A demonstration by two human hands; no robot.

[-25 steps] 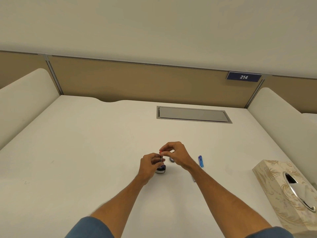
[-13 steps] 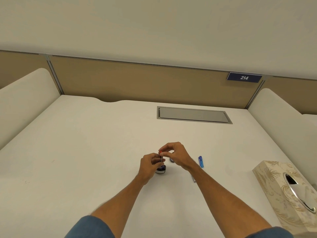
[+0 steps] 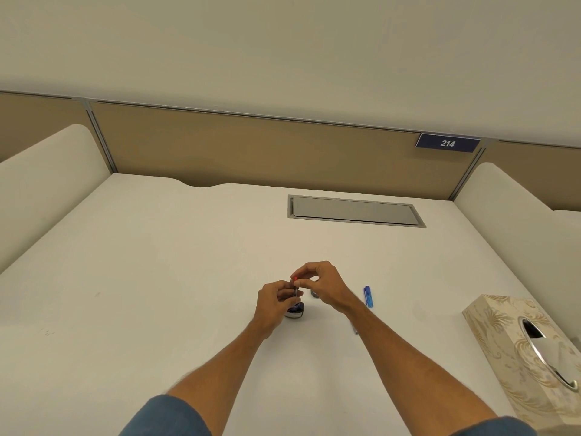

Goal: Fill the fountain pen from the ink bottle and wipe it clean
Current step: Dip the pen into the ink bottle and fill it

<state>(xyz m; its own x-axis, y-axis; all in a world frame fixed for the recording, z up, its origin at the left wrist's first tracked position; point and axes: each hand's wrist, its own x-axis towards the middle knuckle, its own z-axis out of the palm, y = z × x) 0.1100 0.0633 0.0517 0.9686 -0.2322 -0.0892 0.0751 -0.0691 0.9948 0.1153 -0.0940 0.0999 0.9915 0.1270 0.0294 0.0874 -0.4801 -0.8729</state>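
Slim dark red-topped fountain pen (image 3: pixel 296 289) upright over small dark glass ink bottle (image 3: pixel 295 312); left hand (image 3: pixel 273 303) and right hand (image 3: pixel 321 284) grips both pinching it.

An office cubicle is shown: a white worktop (image 3: pixel 157 278) is enclosed by tan partition panels (image 3: pixel 251 146), a numbered plate "214" (image 3: pixel 447 143) is mounted, and a cable hatch (image 3: pixel 353 211) is set in.

Both forearms stretched forward; the left hand (image 3: pixel 275 302) gripped the pen (image 3: pixel 296 289) upright, the right hand (image 3: pixel 323 286) pinched its top
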